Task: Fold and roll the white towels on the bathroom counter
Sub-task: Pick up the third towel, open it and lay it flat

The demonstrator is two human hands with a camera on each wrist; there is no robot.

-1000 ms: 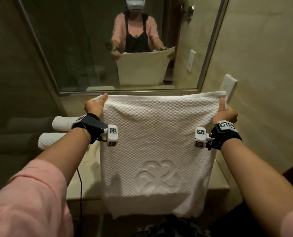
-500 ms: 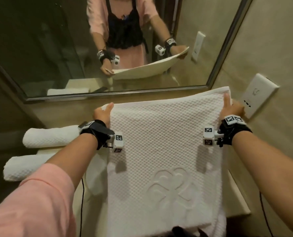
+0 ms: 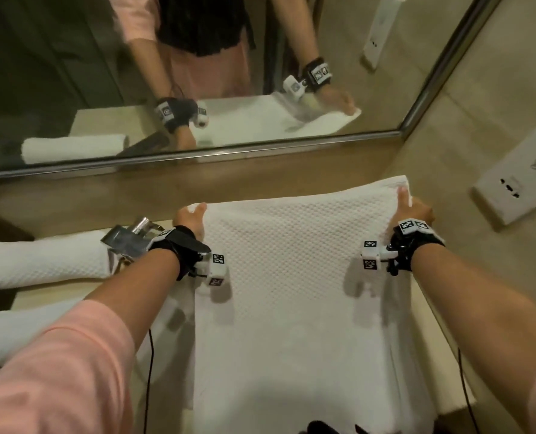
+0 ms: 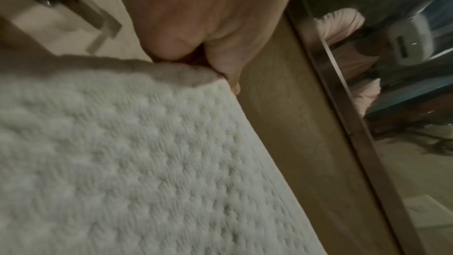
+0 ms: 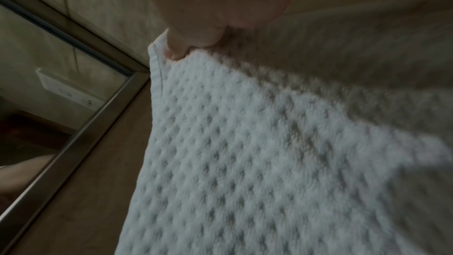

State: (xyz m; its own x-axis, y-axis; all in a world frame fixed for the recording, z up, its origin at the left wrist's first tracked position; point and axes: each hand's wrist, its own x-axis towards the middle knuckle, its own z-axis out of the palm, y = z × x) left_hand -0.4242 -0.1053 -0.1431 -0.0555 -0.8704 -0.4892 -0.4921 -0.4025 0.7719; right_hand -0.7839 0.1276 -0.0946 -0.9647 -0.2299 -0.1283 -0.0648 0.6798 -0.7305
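A white waffle-weave towel (image 3: 291,277) is spread over the counter, its near part hanging past the front edge. My left hand (image 3: 190,218) pinches its far left corner, thumb on top. My right hand (image 3: 412,209) pinches the far right corner, close to the side wall. In the left wrist view the left hand (image 4: 215,59) pinches the towel (image 4: 122,152) at its edge. The right wrist view shows the right hand (image 5: 193,44) pinching the hemmed corner of the towel (image 5: 269,152). Two rolled white towels (image 3: 41,261) (image 3: 19,336) lie at the left.
A chrome faucet (image 3: 129,239) stands just left of my left wrist. The mirror (image 3: 197,73) runs along the back above a brown backsplash. A wall socket plate (image 3: 523,183) sits on the right wall. Bare beige counter (image 3: 41,296) shows between the rolls.
Both hands have lowered the held-up towel forward and down, so it now lies nearly flat over the counter. My view has tilted downward.
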